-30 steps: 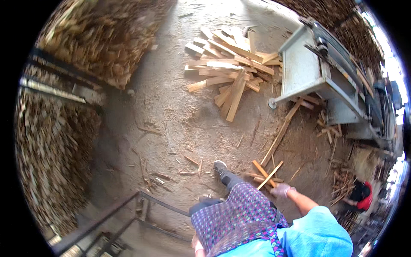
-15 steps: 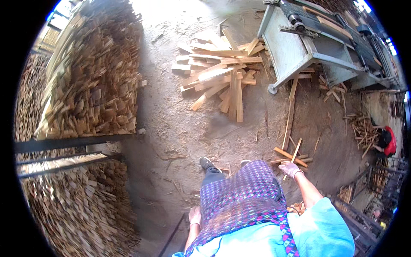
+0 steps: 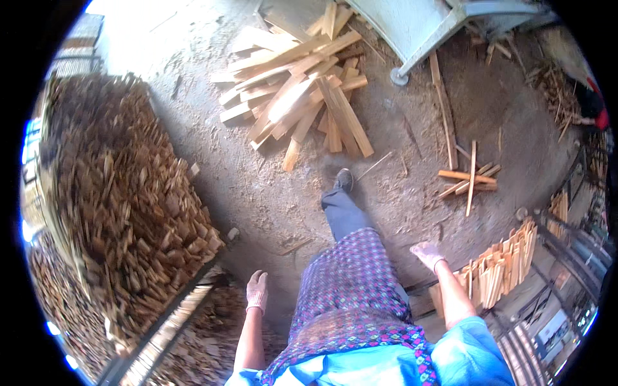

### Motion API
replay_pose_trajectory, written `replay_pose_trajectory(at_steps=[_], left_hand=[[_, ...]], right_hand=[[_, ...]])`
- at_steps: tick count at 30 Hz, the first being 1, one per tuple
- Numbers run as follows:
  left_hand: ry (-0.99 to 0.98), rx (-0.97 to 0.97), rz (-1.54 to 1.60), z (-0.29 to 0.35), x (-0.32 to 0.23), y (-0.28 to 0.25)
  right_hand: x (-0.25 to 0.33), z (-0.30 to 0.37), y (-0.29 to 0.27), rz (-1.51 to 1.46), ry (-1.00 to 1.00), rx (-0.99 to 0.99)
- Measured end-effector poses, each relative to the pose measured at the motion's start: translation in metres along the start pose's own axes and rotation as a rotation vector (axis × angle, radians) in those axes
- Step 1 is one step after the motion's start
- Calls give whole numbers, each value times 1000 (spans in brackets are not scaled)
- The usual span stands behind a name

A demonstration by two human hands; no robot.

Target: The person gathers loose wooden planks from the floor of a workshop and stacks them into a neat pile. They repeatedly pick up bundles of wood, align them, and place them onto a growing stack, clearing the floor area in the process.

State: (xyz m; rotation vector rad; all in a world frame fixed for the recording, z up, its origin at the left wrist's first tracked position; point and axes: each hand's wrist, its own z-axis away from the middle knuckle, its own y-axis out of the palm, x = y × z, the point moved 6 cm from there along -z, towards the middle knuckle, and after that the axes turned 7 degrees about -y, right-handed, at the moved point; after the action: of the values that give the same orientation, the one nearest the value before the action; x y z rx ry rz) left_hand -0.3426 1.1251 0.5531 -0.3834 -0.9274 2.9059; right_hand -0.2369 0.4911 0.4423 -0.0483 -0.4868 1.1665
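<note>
Two big heaps dominate: stacked offcuts (image 3: 122, 212) on your left, loose planks (image 3: 299, 96) on the floor ahead beside the saw table (image 3: 412, 26). Those planks look stiff, light, splintery; take them mid-length. Your gloved left hand (image 3: 257, 291) and right hand (image 3: 427, 255) hang empty, fingers loosely spread, with upright slats (image 3: 499, 270) just right.

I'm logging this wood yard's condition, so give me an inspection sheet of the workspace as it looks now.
Surface: dirt floor, dusty, strewn with chips.
Job's things: plank pile ahead; small stick bundle to the right.
Clutter: stacked offcuts left, upright slats right.
Hands: left hand and right hand gloved, open, holding nothing.
Cables: nothing seen.
Surroundings: grey machine stand, metal rail, another person at the right edge.
</note>
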Motion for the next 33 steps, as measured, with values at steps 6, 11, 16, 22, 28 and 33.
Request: replay_pose_trajectory(at_steps=[6, 11, 16, 22, 28, 33], left_hand=[[147, 67, -152, -80, -121, -13], [293, 174, -330, -210, -180, -1], [301, 312, -213, -390, -245, 56], [737, 172, -675, -526, -404, 145], [687, 132, -851, -585, -479, 210], [698, 269, -515, -602, -479, 228]], right_hand=[[68, -99, -39, -361, 138, -100], [75, -237, -42, -270, 10, -170], [117, -369, -75, -218, 109, -184], [145, -504, -99, -92, 39, -498], [155, -579, -112, -211, 162, -669], [164, -602, -100, -277, 220, -600]])
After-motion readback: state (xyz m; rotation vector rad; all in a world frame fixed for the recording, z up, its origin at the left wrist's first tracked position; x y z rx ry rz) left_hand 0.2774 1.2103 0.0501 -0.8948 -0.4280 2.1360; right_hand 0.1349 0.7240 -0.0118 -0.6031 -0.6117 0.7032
